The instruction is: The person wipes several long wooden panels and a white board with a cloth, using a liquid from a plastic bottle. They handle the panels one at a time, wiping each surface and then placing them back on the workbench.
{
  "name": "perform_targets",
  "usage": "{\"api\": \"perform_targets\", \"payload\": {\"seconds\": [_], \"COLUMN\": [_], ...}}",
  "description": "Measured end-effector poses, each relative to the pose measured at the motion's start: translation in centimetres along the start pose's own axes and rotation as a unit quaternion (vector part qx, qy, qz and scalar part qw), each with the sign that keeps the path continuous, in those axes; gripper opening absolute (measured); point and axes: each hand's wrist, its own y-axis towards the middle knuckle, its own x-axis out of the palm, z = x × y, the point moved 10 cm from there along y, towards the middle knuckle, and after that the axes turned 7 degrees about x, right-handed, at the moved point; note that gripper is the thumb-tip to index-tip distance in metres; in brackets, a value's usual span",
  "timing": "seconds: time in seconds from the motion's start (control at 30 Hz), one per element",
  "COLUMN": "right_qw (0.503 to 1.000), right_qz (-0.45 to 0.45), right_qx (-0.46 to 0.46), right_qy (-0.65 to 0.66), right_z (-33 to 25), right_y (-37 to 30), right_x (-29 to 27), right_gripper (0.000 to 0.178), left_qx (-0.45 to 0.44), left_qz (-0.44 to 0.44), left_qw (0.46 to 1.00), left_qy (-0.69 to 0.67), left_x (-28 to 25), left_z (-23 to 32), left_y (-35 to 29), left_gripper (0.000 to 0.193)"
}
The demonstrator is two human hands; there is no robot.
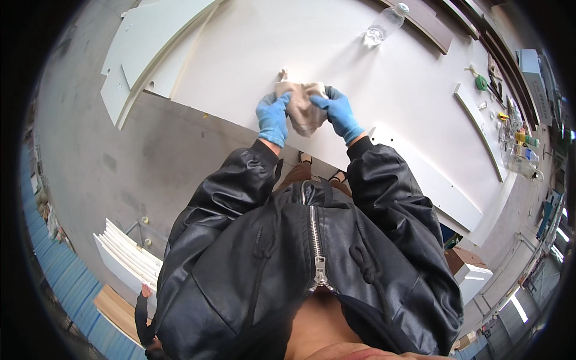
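Between my two blue-gloved hands hangs a crumpled beige cloth point(304, 111), just over the front edge of the white work table point(252, 54). My left hand point(273, 117) pinches the cloth's left side with the thumb on top. On the opposite side my right hand point(340, 113) grips it the same way, thumb across the fabric. A small twisted end of the cloth sticks up at its far left corner. The fingers underneath are hidden by the fabric.
A clear plastic bottle point(386, 25) stands at the table's far side. White panels point(153, 45) lie at the left, and a long white board point(426, 174) lies at the right front. Green tape point(480, 82) and small tools sit far right. Another person's hand point(146, 290) shows lower left.
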Motion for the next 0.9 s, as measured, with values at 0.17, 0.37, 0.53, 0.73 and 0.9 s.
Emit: {"api": "perform_targets", "payload": {"seconds": [0.17,0.37,0.53,0.73,0.9], "right_qw": [0.985,0.807,0.796,0.936,0.942], "right_qz": [0.12,0.125,0.03,-0.095,0.063], "right_qx": [-0.115,-0.339,-0.33,-0.13,-0.15], "right_qy": [-0.05,-0.467,-0.507,-0.314,-0.294], "right_z": [-5.9,-16.8,-14.3,-9.8,-13.5], "right_y": [-2.6,-9.3,-13.6,-13.2,-10.7], "right_x": [-1.9,2.9,10.0,11.6,4.4], "right_gripper": [0.021,0.015,0.018,0.018,0.029], "left_qx": [-0.048,-0.169,-0.116,-0.184,-0.176], "left_qz": [-0.064,-0.052,-0.246,-0.397,-0.531], "left_qw": [0.99,0.984,0.957,0.825,0.707], "left_qy": [0.116,0.01,-0.101,-0.358,-0.433], "left_x": [1.8,1.9,6.7,10.0,13.1], "left_z": [-1.2,-3.2,-2.7,1.3,7.0], "left_y": [-0.8,-4.3,-5.6,-8.2,-9.9], "left_gripper": [0.047,0.09,0.096,0.113,0.127]}}
